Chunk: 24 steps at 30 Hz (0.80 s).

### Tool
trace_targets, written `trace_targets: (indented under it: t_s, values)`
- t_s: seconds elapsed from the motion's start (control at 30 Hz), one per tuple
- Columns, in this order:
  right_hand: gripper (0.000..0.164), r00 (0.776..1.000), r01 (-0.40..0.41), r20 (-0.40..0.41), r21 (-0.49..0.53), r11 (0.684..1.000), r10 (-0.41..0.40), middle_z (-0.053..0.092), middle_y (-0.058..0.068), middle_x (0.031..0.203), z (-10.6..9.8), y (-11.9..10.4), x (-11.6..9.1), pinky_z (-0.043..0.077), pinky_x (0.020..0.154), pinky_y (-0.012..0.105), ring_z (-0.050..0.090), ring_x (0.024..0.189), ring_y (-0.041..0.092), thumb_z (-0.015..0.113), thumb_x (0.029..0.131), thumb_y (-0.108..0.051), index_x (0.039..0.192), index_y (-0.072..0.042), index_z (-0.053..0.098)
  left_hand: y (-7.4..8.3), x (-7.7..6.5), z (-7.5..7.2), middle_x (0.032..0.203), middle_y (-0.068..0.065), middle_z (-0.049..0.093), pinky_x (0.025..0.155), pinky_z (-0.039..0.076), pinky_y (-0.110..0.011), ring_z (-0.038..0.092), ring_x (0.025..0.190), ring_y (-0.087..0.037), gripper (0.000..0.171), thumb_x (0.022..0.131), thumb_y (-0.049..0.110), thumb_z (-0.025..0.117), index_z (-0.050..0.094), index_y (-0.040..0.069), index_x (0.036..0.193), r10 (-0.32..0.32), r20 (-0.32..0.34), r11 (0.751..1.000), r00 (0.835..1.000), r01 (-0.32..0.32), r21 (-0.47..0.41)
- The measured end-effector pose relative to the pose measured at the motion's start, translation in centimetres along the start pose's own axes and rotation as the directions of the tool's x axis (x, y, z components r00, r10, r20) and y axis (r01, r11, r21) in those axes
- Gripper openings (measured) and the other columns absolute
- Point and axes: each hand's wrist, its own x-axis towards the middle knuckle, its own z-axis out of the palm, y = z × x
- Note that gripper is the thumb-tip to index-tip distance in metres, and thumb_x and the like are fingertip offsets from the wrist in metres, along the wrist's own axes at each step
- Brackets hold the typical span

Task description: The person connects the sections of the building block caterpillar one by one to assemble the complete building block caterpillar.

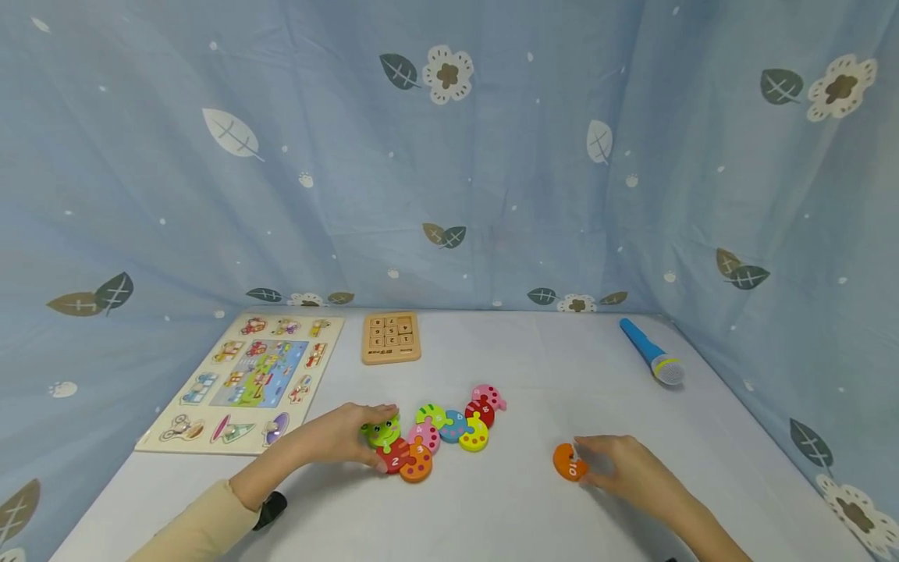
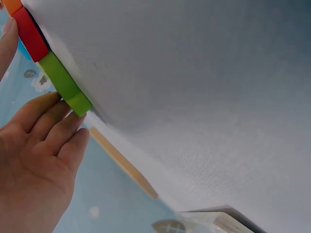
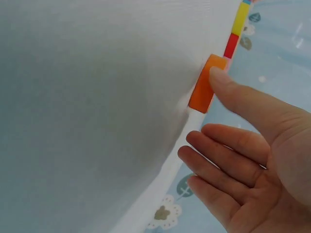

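In the head view a caterpillar number puzzle (image 1: pixel 417 462) of joined, coloured pieces lies on the table, a smiling green head at its left end. My left hand (image 1: pixel 342 434) holds that end, fingers against the green head (image 2: pixel 63 77) and thumb on the red piece (image 2: pixel 32 36) marked 2. Apart from the chain, to its right, lies a loose orange puzzle piece (image 1: pixel 566 463) marked 10. The thumb of my right hand (image 1: pixel 627 471) touches its side; in the right wrist view the other fingers extend nearly straight, a small gap from the orange piece (image 3: pixel 206 87).
A picture peg board (image 1: pixel 326 390) lies at the left. Behind the caterpillar sits a wooden number tile puzzle (image 1: pixel 391 359). A blue toy microphone (image 1: pixel 642 342) is at the back right. Patterned blue cloth (image 1: pixel 520 195) hangs around the table (image 1: pixel 506 515).
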Motion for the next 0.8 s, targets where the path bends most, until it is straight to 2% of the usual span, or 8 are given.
trace_targets:
  t_s: [0.13,0.37,0.8]
  values:
    - [0.055,1.000,0.028,0.003,0.008,1.000,-0.028,0.068,0.012,0.116,0.3,-0.1,0.5,0.053,0.088,0.044,0.063,0.108,0.032,0.083,0.073,-0.028,0.116,0.003,0.067,0.0,0.0,0.0,0.145,-0.008,0.046,0.109,0.036,-0.044,0.040,0.135,-0.030,0.087,0.070,0.050,0.080,0.051,0.005,0.139,-0.001,0.000,1.000,1.000,0.001,0.000]
    - [0.050,0.999,0.041,0.006,-0.014,0.999,-0.041,0.069,0.013,0.114,0.0,-0.2,1.6,0.055,0.086,0.043,0.064,0.105,0.031,0.084,0.074,-0.018,0.115,0.004,0.067,0.0,-0.1,0.0,0.145,-0.008,0.046,0.109,0.036,-0.044,0.040,0.135,-0.030,0.087,0.070,0.050,0.080,0.052,0.005,0.139,0.004,-0.002,1.000,1.000,-0.004,0.002]
    - [0.044,0.992,0.108,0.067,0.036,0.993,-0.111,0.070,0.012,0.110,0.0,0.0,4.1,0.056,0.085,0.041,0.066,0.102,0.028,0.081,0.076,-0.013,0.115,0.004,0.068,0.5,0.0,-0.1,0.145,-0.010,0.045,0.109,0.036,-0.045,0.039,0.135,-0.030,0.086,0.070,0.046,0.082,0.052,0.003,0.138,-0.009,0.001,1.000,1.000,0.009,-0.010]
